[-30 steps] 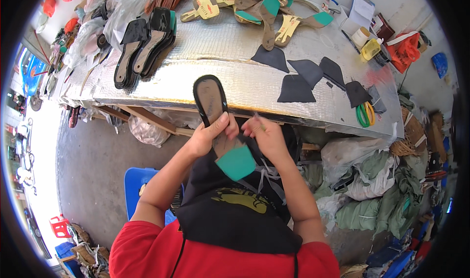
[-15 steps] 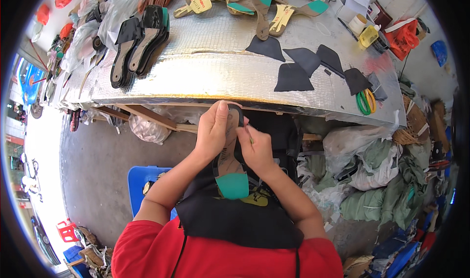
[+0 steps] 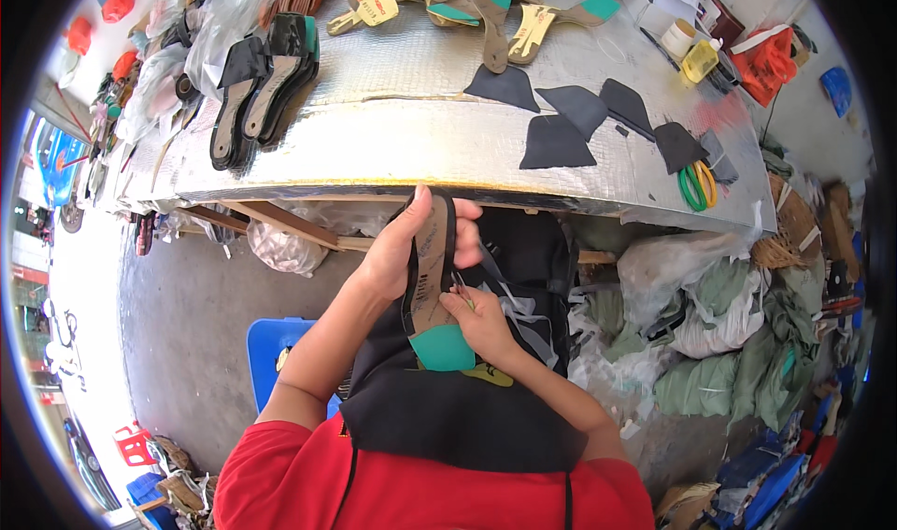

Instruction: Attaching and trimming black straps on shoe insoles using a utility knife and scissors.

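Note:
Upright over my lap is a brown shoe insole (image 3: 433,259) with black edging along its sides and a green toe end pointing toward me. My left hand (image 3: 397,245) is closed on its upper part, thumb on the face and fingers behind, their tips showing past the right edge. Close to the insole's right edge, about midway down, my right hand (image 3: 481,323) pinches a small thin metal tool (image 3: 458,282) with a pointed end; its exact kind is too small to make out. A black apron (image 3: 458,418) covers my lap.
Ahead runs a silver-covered workbench (image 3: 374,142). On it lie stacked black-edged insoles (image 3: 280,82), loose insoles (image 3: 495,26), several black cut pieces (image 3: 558,142) and green and yellow tape rolls (image 3: 693,186). A blue bin (image 3: 271,353) stands left; bagged scraps (image 3: 701,334) lie right.
My right hand has moved down the insole's right edge, from near the top to about the middle. The left hand's fingers now show past the far edge, and the insole is tilted slightly differently.

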A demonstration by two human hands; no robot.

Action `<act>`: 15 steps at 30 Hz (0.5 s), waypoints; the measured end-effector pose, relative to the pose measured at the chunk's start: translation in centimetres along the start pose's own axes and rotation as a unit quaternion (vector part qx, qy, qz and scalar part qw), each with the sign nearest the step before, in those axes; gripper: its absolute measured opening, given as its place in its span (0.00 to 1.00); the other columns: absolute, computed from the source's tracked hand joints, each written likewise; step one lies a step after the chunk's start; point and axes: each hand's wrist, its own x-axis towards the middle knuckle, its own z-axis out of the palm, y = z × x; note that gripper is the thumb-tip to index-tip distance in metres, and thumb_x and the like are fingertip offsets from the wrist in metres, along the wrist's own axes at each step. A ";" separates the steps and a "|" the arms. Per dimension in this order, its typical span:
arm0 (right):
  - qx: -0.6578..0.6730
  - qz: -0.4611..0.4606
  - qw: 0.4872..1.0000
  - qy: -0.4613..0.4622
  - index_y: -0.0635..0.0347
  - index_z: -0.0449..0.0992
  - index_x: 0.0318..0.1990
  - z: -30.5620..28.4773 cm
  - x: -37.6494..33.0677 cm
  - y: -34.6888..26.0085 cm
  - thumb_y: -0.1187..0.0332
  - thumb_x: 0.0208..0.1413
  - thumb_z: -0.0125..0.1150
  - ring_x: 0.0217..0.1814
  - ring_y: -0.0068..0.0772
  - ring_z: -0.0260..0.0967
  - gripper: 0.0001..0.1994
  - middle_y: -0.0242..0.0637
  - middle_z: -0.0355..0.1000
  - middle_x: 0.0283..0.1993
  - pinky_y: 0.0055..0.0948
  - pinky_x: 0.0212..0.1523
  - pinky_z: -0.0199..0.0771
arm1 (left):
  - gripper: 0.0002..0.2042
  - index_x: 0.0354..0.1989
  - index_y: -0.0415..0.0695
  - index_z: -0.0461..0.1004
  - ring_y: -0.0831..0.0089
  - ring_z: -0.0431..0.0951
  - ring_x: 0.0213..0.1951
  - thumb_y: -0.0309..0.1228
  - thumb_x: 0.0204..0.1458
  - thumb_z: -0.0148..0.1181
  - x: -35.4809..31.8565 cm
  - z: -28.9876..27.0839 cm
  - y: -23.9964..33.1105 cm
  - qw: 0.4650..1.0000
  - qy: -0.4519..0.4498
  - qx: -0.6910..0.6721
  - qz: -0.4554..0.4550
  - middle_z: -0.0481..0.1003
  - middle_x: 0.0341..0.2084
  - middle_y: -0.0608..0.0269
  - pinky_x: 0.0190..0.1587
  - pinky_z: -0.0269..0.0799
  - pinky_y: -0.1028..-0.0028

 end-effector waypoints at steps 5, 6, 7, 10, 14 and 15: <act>0.020 0.022 0.999 0.022 0.63 0.75 0.33 0.7 0.4 0.1 0.65 0.61 0.56 0.25 0.11 0.59 0.10 0.21 0.66 0.24 0.18 0.25 0.59 | 0.25 0.34 0.44 0.62 0.80 0.56 0.23 0.57 0.63 0.36 -0.4 -1.5 0.7 0.985 -0.169 -0.035 -0.004 0.57 0.22 0.71 0.28 0.55 0.79; -0.009 -0.005 1.000 0.025 0.63 0.76 0.32 0.6 0.7 0.2 0.64 0.61 0.57 0.23 0.12 0.60 0.11 0.22 0.66 0.22 0.20 0.24 0.59 | 0.25 0.33 0.44 0.62 0.80 0.55 0.23 0.57 0.63 0.37 -0.3 -1.8 0.5 0.985 -0.173 0.000 0.009 0.56 0.22 0.71 0.27 0.54 0.79; -0.044 -0.011 0.999 0.030 0.63 0.76 0.31 0.5 1.0 0.1 0.64 0.61 0.57 0.22 0.13 0.60 0.12 0.24 0.67 0.21 0.22 0.23 0.59 | 0.25 0.33 0.44 0.62 0.80 0.55 0.23 0.57 0.63 0.37 -0.2 -2.0 0.3 0.986 -0.168 -0.006 0.011 0.56 0.22 0.71 0.27 0.54 0.79; 0.036 0.020 0.999 -0.018 0.63 0.76 0.29 -0.2 2.5 -0.9 0.64 0.60 0.58 0.23 0.13 0.61 0.12 0.24 0.69 0.22 0.21 0.24 0.61 | 0.25 0.36 0.43 0.63 0.79 0.57 0.22 0.56 0.62 0.40 0.2 -2.6 0.2 0.990 -0.125 -0.020 0.061 0.58 0.21 0.70 0.27 0.56 0.77; 0.000 0.047 0.997 -0.062 0.62 0.76 0.31 -2.5 3.5 -4.3 0.67 0.58 0.60 0.25 0.12 0.63 0.08 0.23 0.69 0.24 0.19 0.25 0.62 | 0.36 0.65 0.39 0.50 0.55 0.73 0.51 0.57 0.60 0.44 -0.8 -4.0 2.5 0.995 -0.021 0.024 0.096 0.69 0.50 0.47 0.55 0.68 0.63; -0.028 0.031 0.997 -0.061 0.63 0.76 0.30 -3.3 3.5 -5.2 0.67 0.58 0.60 0.25 0.12 0.63 0.08 0.23 0.69 0.24 0.19 0.25 0.62 | 0.40 0.66 0.39 0.47 0.52 0.68 0.57 0.56 0.56 0.52 -1.7 -4.5 3.3 0.962 0.001 0.201 0.182 0.63 0.56 0.46 0.59 0.63 0.60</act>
